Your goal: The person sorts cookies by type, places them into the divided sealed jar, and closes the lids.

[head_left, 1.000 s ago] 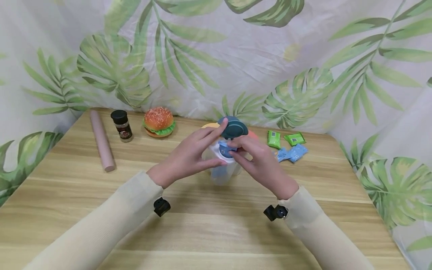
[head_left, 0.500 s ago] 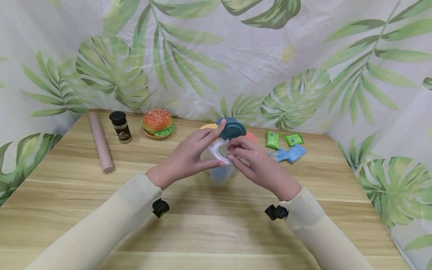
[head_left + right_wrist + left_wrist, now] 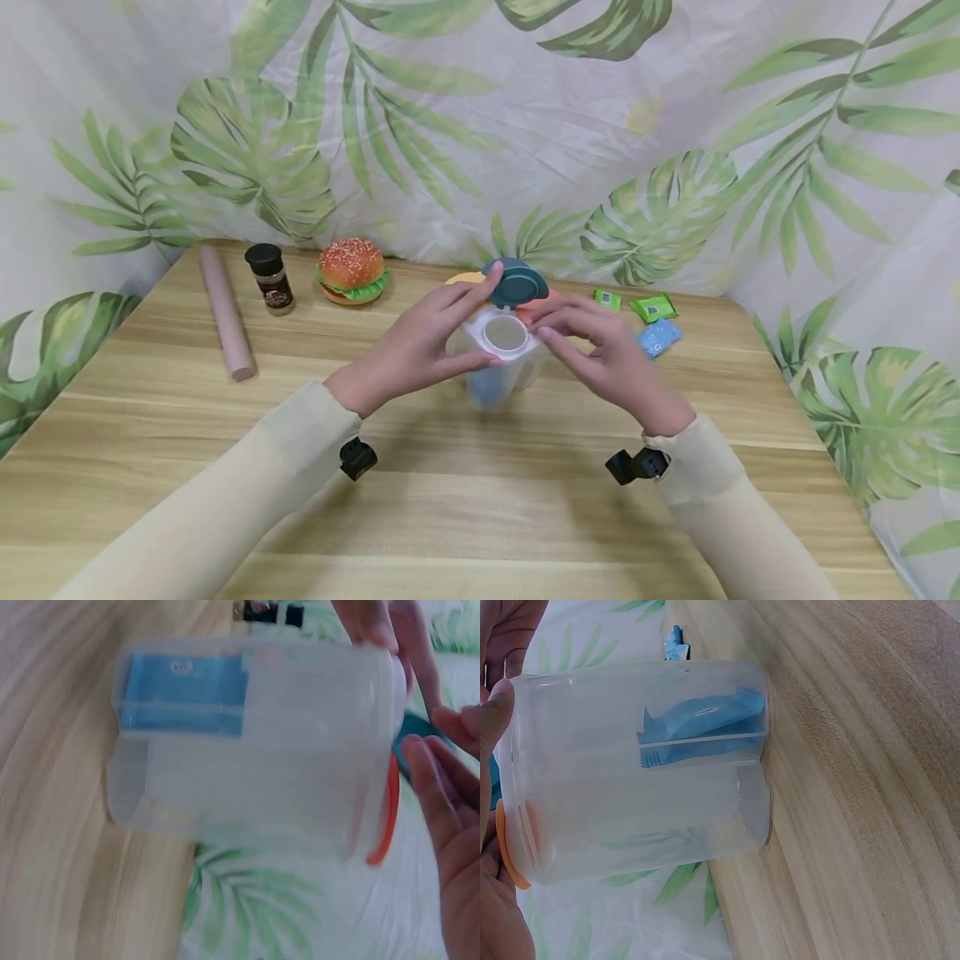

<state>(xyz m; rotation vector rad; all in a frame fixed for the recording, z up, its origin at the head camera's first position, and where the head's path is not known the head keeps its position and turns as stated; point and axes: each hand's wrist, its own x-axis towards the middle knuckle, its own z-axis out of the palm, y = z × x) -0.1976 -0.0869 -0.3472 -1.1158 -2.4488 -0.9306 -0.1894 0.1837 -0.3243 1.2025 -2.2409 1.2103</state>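
The box (image 3: 585,780) stands at the middle of the dial as the head view has it, on the near-bare front of the table (image 3: 420,533), and looks light: thin, cloudy plastic, likely stiff in the walls with a little give, smooth enough to slide under a dry fingertip, and unlikely to shatter. Being tall, it would probably tip if pushed near the top, so the best hold is around the sides just under the white top (image 3: 472,331); the teal flap (image 3: 517,287), raised at twelve o'clock of the round hole (image 3: 506,333), seems better lifted by its edge than used as a handle. The left hand (image 3: 420,354) grips the box's top from nine o'clock, thumb at seven, forefinger up by the flap. The right hand (image 3: 607,358) is at three, fingers loosely bent beside the hole, with nothing seen in them. Counted, there is one box, with three coloured flaps in sight: the teal one, a yellow flap (image 3: 465,277) at eleven and a coral flap (image 3: 387,821) at one. At least one blue packet (image 3: 705,712) lies inside, in the front compartment; cloudy walls and blur may hide another. On the table are one rod (image 3: 227,317) just past nine, one jar (image 3: 272,283) between nine and ten, one burger (image 3: 351,271) at ten, two green packets (image 3: 655,308) between two and three, and one loose blue packet (image 3: 660,337) at three.
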